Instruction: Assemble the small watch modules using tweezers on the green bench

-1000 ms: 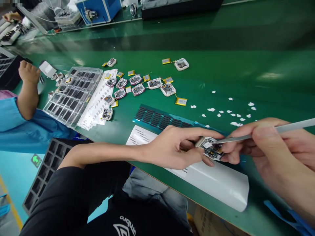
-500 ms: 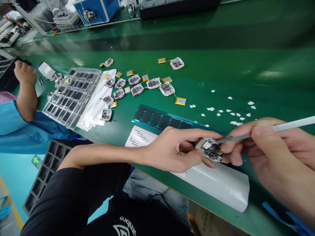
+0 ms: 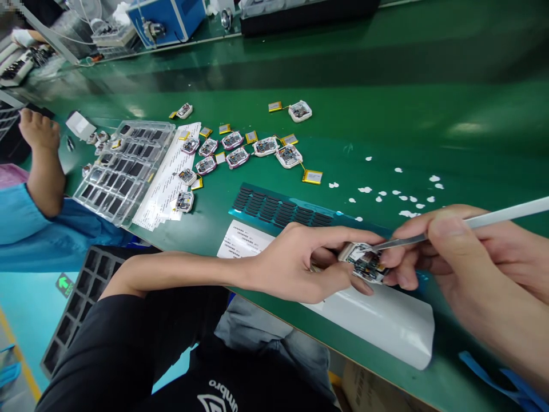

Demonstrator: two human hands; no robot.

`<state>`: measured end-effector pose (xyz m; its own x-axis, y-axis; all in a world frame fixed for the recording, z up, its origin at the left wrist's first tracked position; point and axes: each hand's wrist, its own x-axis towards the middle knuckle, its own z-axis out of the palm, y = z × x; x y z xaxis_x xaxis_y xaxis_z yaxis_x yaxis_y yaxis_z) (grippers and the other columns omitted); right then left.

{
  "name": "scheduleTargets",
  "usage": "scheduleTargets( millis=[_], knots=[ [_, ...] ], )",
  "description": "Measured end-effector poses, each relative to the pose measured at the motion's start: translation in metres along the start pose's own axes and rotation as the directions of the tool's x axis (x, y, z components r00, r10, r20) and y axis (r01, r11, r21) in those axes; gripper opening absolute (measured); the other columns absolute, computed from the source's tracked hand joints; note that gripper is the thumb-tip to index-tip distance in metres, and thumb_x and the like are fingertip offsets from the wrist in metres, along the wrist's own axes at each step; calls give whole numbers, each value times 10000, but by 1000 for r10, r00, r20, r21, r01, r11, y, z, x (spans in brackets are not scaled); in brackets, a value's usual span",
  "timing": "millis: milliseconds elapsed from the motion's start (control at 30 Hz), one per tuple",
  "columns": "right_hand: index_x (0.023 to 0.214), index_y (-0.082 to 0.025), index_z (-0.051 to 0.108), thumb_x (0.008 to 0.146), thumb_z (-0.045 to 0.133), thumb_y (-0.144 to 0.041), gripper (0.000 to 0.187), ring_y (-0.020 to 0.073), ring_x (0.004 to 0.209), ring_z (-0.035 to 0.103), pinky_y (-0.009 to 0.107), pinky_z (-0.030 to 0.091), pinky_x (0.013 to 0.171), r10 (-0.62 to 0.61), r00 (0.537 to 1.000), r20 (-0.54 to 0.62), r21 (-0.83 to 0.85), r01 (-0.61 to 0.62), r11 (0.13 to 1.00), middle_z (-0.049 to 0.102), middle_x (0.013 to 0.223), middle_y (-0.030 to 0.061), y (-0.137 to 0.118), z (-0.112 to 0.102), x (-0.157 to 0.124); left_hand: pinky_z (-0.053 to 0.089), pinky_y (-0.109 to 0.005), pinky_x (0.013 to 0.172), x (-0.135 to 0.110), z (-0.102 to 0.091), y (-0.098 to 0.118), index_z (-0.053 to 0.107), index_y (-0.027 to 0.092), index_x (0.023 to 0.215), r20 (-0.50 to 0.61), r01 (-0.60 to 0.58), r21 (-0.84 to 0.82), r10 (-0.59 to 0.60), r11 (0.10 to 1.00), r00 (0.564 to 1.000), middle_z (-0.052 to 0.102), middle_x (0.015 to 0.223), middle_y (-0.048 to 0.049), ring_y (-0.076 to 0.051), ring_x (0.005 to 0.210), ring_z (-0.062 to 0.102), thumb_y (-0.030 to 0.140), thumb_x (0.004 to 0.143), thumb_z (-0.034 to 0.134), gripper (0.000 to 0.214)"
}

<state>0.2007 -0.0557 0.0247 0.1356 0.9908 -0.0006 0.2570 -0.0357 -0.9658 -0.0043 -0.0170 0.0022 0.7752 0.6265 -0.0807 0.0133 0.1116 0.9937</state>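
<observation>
My left hand (image 3: 309,260) pinches a small white-cased device (image 3: 364,262) with its circuit board exposed, thumb under it and forefinger over its top edge. My right hand (image 3: 463,257) grips metal tweezers (image 3: 454,228), whose tips rest on the board near the device's upper left corner. Both hands hover over a white block (image 3: 386,323) at the near edge of the green table (image 3: 429,114). A blue sheet of black foam pads (image 3: 278,207) lies just behind my left hand.
Several open devices (image 3: 240,151) with yellow batteries (image 3: 312,177) lie mid-table. A clear tray of dark parts (image 3: 124,169) and white label strips (image 3: 171,171) sit left. White paper scraps (image 3: 403,194) dot the right. Another person's arm in a blue sleeve (image 3: 38,171) rests at far left.
The view has drifted slightly; my hands, the device and the tweezers keep nearly the same pose. The other person's hand has shifted a little further left.
</observation>
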Motion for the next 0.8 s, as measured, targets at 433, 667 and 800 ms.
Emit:
scheduleTargets(
  millis=[433, 667, 800],
  knots=[
    [771, -254, 727, 935, 661, -742, 519, 193, 584, 686, 338, 624, 510, 59, 998, -29, -24, -59, 998, 658, 741, 42, 0, 0, -8, 660, -241, 640, -2, 1, 2, 630, 69, 1451, -30, -44, 143, 49, 989, 998, 837, 953, -124, -231, 858, 853, 212, 986, 561, 491],
    [743, -346, 730, 965, 594, -749, 480, 200, 576, 667, 385, 638, 537, 36, 999, 18, -115, -34, 993, 715, 759, 30, -3, -1, -7, 626, -190, 574, 0, 3, -1, 725, 92, 1319, -62, -46, 186, 58, 982, 996, 809, 838, -85, -206, 763, 844, 243, 984, 594, 390],
    [756, -375, 736, 998, 525, -741, 487, 239, 641, 699, 418, 621, 572, -4, 1000, 30, -229, 11, 973, 721, 735, 23, 5, -2, -11, 601, -163, 545, 0, 3, 0, 757, 113, 1253, -72, -41, 178, 55, 983, 996, 791, 819, -61, -183, 734, 834, 205, 964, 593, 345]
  ],
)
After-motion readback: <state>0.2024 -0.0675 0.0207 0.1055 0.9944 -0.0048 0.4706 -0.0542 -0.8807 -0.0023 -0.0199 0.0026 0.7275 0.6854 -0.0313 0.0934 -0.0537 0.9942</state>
